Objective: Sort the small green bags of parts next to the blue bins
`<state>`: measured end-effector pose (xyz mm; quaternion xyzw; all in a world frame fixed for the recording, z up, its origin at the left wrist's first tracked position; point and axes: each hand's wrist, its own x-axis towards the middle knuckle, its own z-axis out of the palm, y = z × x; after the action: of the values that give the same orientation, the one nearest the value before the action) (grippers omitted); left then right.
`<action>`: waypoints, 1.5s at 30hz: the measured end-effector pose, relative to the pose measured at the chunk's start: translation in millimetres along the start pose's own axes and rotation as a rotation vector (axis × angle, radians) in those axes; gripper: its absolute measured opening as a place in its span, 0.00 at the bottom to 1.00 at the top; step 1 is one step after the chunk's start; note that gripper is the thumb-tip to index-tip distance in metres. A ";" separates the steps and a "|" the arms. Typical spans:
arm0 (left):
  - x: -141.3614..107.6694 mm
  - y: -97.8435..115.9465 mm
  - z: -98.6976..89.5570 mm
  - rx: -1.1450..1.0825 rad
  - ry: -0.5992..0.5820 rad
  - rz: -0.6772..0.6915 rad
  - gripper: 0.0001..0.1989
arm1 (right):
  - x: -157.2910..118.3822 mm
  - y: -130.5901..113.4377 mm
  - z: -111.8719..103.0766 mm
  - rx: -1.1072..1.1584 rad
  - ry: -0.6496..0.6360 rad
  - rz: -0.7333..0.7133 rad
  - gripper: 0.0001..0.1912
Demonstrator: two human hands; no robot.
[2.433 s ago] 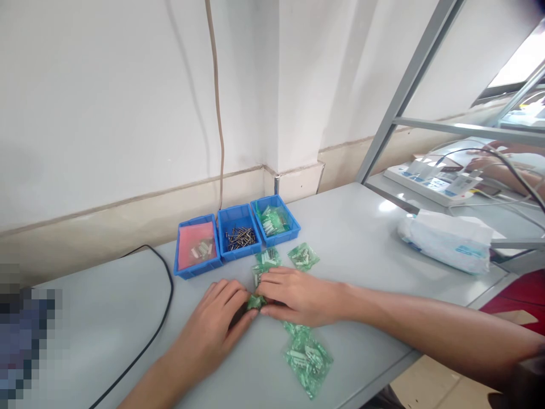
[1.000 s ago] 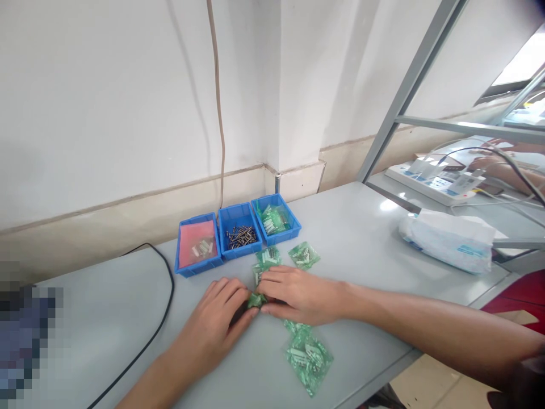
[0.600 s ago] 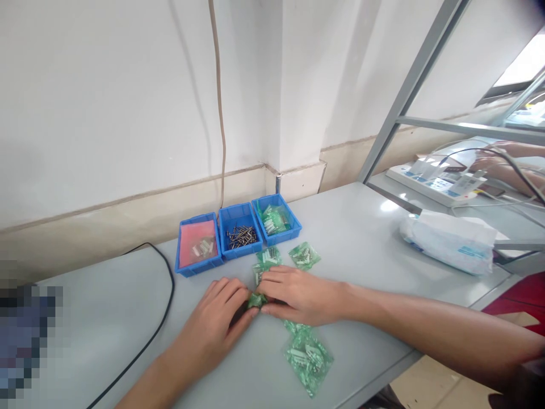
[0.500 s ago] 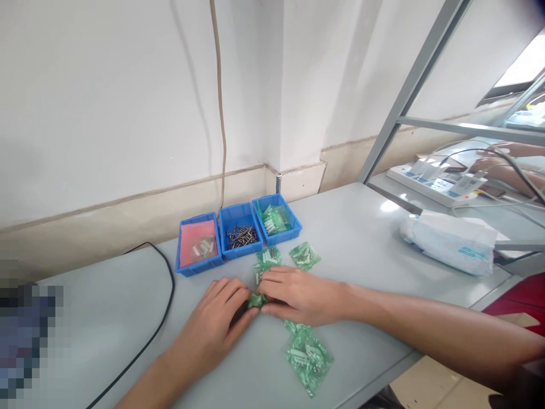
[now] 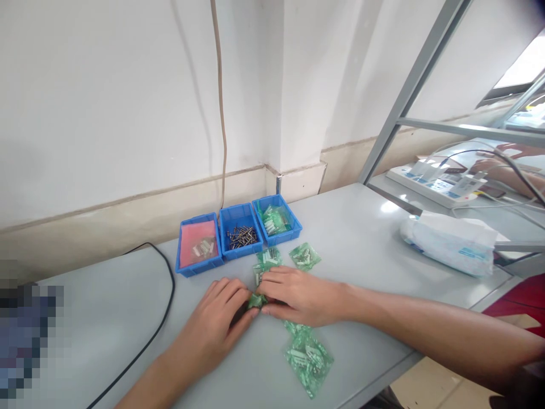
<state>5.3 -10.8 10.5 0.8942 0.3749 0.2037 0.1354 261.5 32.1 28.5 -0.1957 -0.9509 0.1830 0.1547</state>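
Between my two hands is a small green plastic bag (image 5: 256, 301). My left hand (image 5: 219, 315) pinches its left side with thumb and fingers, while my right hand (image 5: 293, 295) grips its right side. More green bags with small parts inside lie around: one (image 5: 269, 257) just beyond my right hand, one (image 5: 304, 257) to its right, and a larger one (image 5: 309, 360) nearer the front edge. Behind them stand three blue bins: the left (image 5: 199, 270) holds a pink sheet and a clear bag, the middle (image 5: 242, 254) many screws, the right (image 5: 283, 237) green bags.
A black cable (image 5: 170, 295) curves over the left of the grey table (image 5: 366, 238). On the right lie a white and blue soft pack (image 5: 451, 241) and, past a metal frame (image 5: 411, 96), a power strip (image 5: 443, 190). Another person's hands show at the far right.
My hands and the green bag between them have hardly moved. At the far right, the other person's hands have shifted slightly.
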 end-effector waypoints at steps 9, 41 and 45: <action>0.2 0.5 -0.3 0.011 0.017 0.009 0.08 | -0.1 0.4 0.3 -0.003 0.005 -0.008 0.12; -0.3 -1.1 1.5 0.000 -0.003 0.003 0.07 | 0.0 0.4 0.7 -0.004 0.009 -0.006 0.10; -0.4 -1.2 1.4 -0.011 -0.015 -0.005 0.07 | -0.1 0.3 0.5 0.000 0.005 -0.007 0.10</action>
<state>4.9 -10.4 8.7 0.8939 0.3752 0.1987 0.1437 261.4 32.2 27.9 -0.1930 -0.9512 0.1820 0.1574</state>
